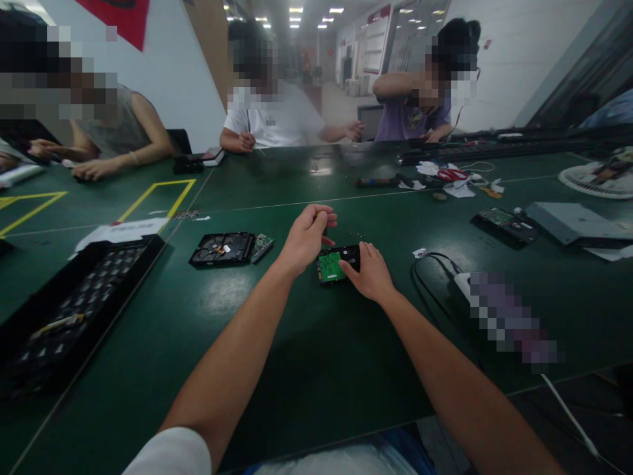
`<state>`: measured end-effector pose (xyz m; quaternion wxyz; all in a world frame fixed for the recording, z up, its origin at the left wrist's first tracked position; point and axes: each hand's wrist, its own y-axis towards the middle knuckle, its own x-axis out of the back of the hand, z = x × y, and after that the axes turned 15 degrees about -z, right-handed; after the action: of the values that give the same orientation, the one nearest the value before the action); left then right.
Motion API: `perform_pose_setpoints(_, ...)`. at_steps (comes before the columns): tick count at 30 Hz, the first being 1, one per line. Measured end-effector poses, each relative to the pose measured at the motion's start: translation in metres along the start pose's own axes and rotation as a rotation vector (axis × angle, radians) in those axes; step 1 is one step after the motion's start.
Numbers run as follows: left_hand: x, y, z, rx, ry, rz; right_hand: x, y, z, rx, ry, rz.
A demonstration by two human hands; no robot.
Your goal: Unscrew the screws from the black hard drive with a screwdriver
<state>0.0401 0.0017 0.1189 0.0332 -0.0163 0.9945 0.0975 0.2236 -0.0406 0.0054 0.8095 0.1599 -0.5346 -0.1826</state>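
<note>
A small black hard drive [337, 263] with a green circuit board facing up lies on the green table [277, 343] in front of me. My right hand [370, 270] rests on its right side, fingers pressing the edge. My left hand [307, 237] hovers just above and left of the drive, fingers curled with fingertips pinched together; whether it holds something tiny I cannot tell. A few small screws [357, 234] lie on the table just beyond the drive.
An opened hard drive [222, 249] with a loose green board [262, 245] lies to the left. A black tray [64, 310] sits at far left. A black cable [432, 284] runs at right. More drive parts [505, 223], a grey box [568, 221] and three seated people are farther off.
</note>
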Motion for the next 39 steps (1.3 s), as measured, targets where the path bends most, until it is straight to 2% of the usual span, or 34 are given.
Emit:
perform_pose_setpoints(4, 0.000, 0.002, 0.000, 0.010, -0.008, 0.002, 0.000, 0.000, 0.001, -0.001, -0.001, 0.000)
perform_pose_setpoints(10, 0.006, 0.005, 0.004, -0.139, 0.184, 0.003, -0.002, 0.001, 0.000, -0.009, 0.000, 0.000)
perform_pose_setpoints(13, 0.007, 0.004, 0.004, -0.187, 0.212, 0.015, -0.001, 0.001, 0.001, -0.010, 0.004, -0.004)
perform_pose_setpoints(16, 0.006, 0.002, 0.001, -0.146, 0.178, 0.013, 0.001, 0.001, 0.003, -0.016, 0.008, 0.003)
perform_pose_setpoints(23, 0.000, -0.001, -0.006, 0.079, -0.012, -0.025, 0.003, 0.001, 0.002, -0.018, 0.017, 0.009)
perform_pose_setpoints(29, 0.004, 0.004, -0.003, -0.012, 0.088, -0.065, 0.001, 0.000, 0.000, -0.004, 0.018, -0.005)
perform_pose_setpoints(35, 0.001, -0.001, -0.011, 0.130, -0.129, -0.013, -0.001, 0.000, -0.001, 0.013, -0.001, -0.018)
perform_pose_setpoints(39, -0.001, -0.003, -0.014, 0.139, -0.165, -0.017, 0.000, 0.001, 0.000, 0.029, 0.005, -0.036)
